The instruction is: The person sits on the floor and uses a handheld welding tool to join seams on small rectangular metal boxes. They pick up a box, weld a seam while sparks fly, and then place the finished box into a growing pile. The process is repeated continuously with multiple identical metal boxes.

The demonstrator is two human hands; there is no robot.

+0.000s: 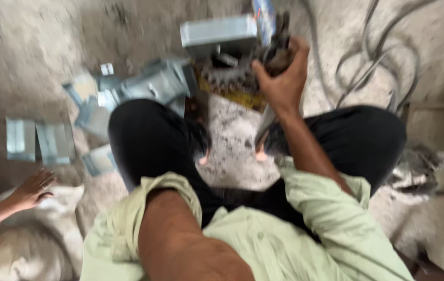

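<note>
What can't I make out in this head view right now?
- Left hand: hidden; the forearm runs under the black trouser knee.
- Dark tool in the right hand: motion blur, kind unclear.
- Grey metal pieces on the floor: blurred, shapes uncertain.
- Another person's hand on a sack: arm cut off by the left edge.
- Cables: ends run off the top edge.

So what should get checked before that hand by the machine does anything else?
1. Right hand grips a dark part atop the toothed metal machine: ok.
2. Which part exactly: cannot tell, blurred.
3. Left hand seen: not ok, only the forearm shows.
4. Folded grey sheet-metal pieces lie apart from the gripping hand: ok.
5. Another person's hand rests on a pale sack, away from the machine: ok.
6. Grey cables loop on the floor beside the machine: not ok.
</note>
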